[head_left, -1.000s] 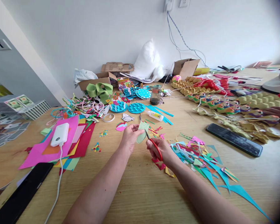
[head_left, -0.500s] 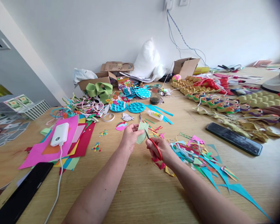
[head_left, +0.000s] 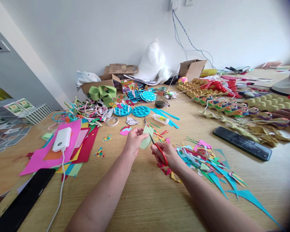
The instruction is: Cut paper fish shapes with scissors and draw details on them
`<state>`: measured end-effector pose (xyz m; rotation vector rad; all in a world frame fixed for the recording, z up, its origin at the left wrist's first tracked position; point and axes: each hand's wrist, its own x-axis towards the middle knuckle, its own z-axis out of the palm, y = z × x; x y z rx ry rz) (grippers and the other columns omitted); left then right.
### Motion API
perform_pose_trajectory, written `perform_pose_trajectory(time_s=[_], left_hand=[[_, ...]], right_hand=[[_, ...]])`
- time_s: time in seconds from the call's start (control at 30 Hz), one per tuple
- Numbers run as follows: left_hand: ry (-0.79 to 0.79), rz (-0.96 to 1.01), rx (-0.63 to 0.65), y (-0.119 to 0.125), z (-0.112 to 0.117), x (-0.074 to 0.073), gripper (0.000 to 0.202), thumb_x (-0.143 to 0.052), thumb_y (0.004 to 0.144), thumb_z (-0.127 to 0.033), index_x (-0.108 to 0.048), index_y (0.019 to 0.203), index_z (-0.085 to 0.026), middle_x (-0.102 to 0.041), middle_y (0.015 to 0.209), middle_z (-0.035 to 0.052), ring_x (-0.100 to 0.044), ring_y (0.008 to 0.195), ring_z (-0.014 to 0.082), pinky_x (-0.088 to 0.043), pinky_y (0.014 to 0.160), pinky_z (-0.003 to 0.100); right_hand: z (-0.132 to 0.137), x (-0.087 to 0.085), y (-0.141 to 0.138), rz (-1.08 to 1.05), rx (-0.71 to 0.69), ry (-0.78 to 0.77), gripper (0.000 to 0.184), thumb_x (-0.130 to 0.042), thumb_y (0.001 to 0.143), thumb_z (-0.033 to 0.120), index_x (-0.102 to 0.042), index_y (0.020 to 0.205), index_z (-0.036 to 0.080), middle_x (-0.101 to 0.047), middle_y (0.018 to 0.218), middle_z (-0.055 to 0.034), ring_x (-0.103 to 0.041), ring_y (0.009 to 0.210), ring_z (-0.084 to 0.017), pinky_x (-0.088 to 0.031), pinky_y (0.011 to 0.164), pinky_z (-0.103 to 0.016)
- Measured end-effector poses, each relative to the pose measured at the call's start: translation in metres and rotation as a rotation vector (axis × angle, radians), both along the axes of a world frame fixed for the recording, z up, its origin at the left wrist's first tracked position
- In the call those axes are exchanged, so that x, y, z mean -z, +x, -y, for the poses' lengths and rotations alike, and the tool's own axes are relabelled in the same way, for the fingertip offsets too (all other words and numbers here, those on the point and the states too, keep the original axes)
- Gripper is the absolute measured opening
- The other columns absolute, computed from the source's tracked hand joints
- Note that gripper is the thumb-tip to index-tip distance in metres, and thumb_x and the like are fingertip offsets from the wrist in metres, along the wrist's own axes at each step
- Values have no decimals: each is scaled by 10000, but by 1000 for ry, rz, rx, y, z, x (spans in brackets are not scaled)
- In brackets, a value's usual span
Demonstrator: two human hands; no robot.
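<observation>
We have our left hand (head_left: 134,141) raised above the middle of the pale wooden table (head_left: 145,199), thumb and fingers pinched on a small piece of light-green paper (head_left: 147,138). Our right hand (head_left: 166,155) is clamped around a pair of red-handled scissors (head_left: 162,155), whose blades point at the right edge of the paper; we cannot tell how far apart the blades stand. The two hands are near each other, with the light-green paper between them.

Just beyond our hands we see a white plastic glue bottle with a yellow label (head_left: 160,119), lying on its side, and a pink paper cutout (head_left: 125,130) with a white, dark-outlined paper fish (head_left: 131,121) just behind it. To the right of the scissors spreads a loose heap of multicoloured paper scraps (head_left: 195,158), and past it lies a black phone (head_left: 242,143). On our left, a white power bank (head_left: 62,139) rests on a large pink paper sheet (head_left: 38,161).
</observation>
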<state>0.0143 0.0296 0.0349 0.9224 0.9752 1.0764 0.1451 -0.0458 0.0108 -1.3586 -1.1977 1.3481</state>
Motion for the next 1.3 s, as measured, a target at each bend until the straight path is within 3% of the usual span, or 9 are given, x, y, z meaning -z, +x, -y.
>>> perform_pose_trajectory(time_s=[1.3], left_hand=[[28,-41,-4,0,-1,0,261,-725,563,-64,-637,797,-140,-687,662,14,-629,580,130,-485,577,230]], right_hand=[[-1,-1,0,27,-17,-4,486,-693,710,632,-475,633,205,-515,401,53,-446,309,-88,-298,336,-193]])
